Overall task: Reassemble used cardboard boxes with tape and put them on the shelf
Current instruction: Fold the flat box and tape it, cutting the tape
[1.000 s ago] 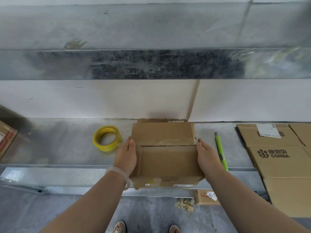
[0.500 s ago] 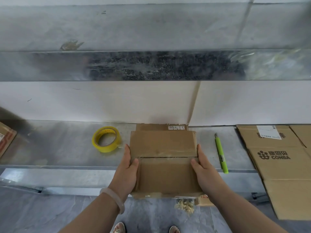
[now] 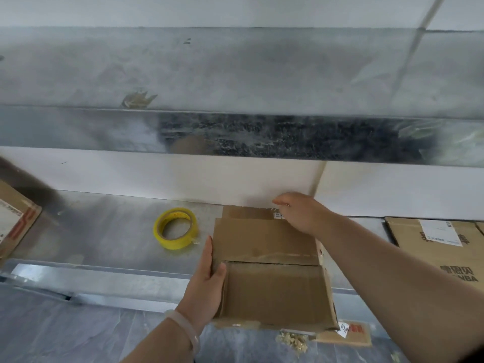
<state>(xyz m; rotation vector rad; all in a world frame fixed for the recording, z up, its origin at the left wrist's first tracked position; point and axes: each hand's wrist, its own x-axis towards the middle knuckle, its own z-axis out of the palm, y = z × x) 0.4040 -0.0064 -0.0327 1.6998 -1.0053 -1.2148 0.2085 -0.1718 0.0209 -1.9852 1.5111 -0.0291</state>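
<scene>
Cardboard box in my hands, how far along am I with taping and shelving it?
Done: the cardboard box is opened into shape, one flap folded over. In hand: left hand grips its side wall, right hand reaches the far flap. Left: the yellow tape roll lies untouched on the metal surface; flattened boxes wait at the right.

Wears one smooth bangle (image 3: 187, 330) round the left wrist, just behind the left hand (image 3: 207, 284): pale, milky, half see-through, a plain rounded band. Shows the left forearm (image 3: 157, 347) and right forearm (image 3: 392, 271) bare to the near edge of view. Carries a small light glint on one finger of the right hand (image 3: 301, 213), too blurred to tell ring from nail.
</scene>
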